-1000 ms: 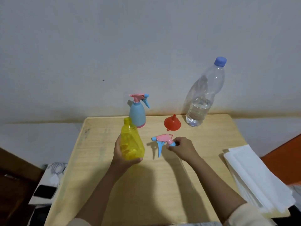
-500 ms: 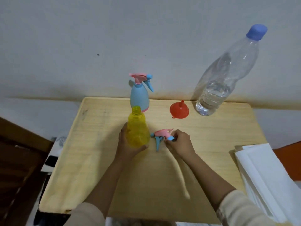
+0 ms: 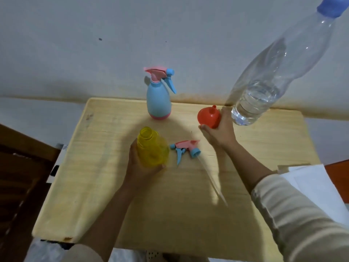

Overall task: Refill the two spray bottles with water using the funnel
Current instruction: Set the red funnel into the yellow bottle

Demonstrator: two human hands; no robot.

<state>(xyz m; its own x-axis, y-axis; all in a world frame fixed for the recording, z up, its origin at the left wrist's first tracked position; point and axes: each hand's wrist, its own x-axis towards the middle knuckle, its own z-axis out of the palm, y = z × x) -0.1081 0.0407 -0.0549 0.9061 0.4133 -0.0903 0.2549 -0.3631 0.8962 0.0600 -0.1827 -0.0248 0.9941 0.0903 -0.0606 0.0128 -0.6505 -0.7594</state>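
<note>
Left hand (image 3: pixel 139 168) fingers (image 3: pixel 132 148) wrapped round open-necked yellow spray bottle (image 3: pixel 153 148), upright on counter (image 3: pixel 105 186) | right hand (image 3: pixel 220 134) fingers gripping red funnel (image 3: pixel 208 117), spout up | trigger head (image 3: pixel 186 148) flat on counter between both hands | blue spray bottle (image 3: pixel 158 100) capped, beyond left fingers | water bottle (image 3: pixel 264 87) just right of right fingers.

A pale wooden table (image 3: pixel 113 186) with a light grain stands against a white painted wall (image 3: pixel 94 35). A brownish stain (image 3: pixel 198 97) runs along the wall just above the table's far edge, and a small dark speck (image 3: pixel 100 39) marks the wall higher up. A stack of white paper sheets (image 3: pixel 313 178) lies at the table's right edge, beside an orange-red surface (image 3: pixel 340 173). Dark brown wooden furniture (image 3: pixel 22 176) stands left of the table. Between them shows something white (image 3: pixel 56 167), perhaps a box, too blurred to tell.
</note>
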